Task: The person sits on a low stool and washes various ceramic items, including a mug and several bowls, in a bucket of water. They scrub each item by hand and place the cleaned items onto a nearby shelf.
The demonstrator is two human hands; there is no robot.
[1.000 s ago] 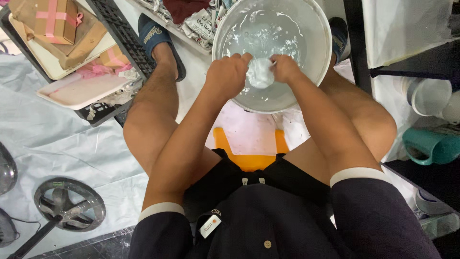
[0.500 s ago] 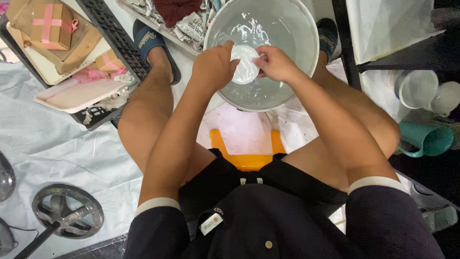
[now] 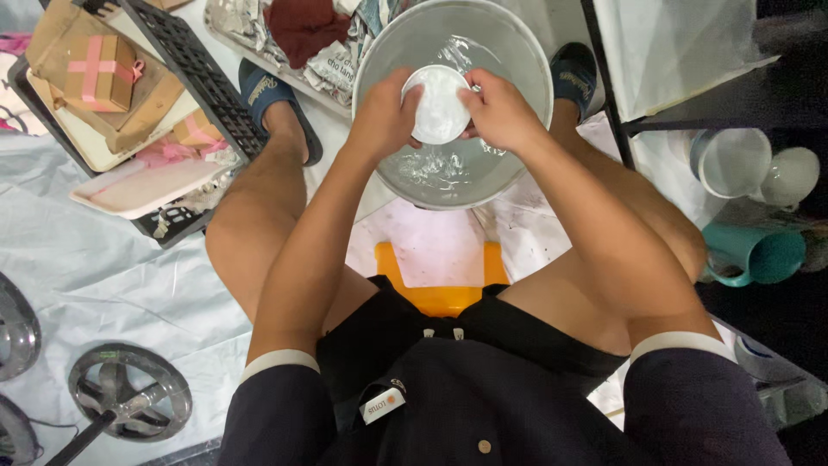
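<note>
Water and wet fingers are the trouble we see in this moment. We hold a small white round dish (image 3: 438,103) between both hands in the upper middle of the frame, over a large metal basin (image 3: 526,147) with a shallow pool of water in its bottom. Our left hand (image 3: 384,116) curls around the dish's left edge, fingers bent and closed onto the rim; our right hand (image 3: 500,112) does the same on the right edge, thumb laid toward the dish's face. Neither hand is open, and both have hold of the same dish (how firmly, we cannot tell from above).

We judge the first risk to be a slip: the dish looks wet and smooth, and it is pinched only at its edges. If one hand loosens, the dish could drop into the basin, strike the metal and chip, or splash water out.

A second risk sits around the basin. It stands on the floor between our feet, just above the orange stool (image 3: 440,280) in the frame. Crumpled newspaper and a dark red cloth (image 3: 302,26) lie at the upper left of it, and a cardboard box with pink tape (image 3: 99,69) rests on a tray further left. Splashed water could soak the paper and card.

At the right edge, a teal mug (image 3: 759,255) and pale cups (image 3: 733,160) stand close to our right knee; a wide move of that leg could knock them over.
</note>
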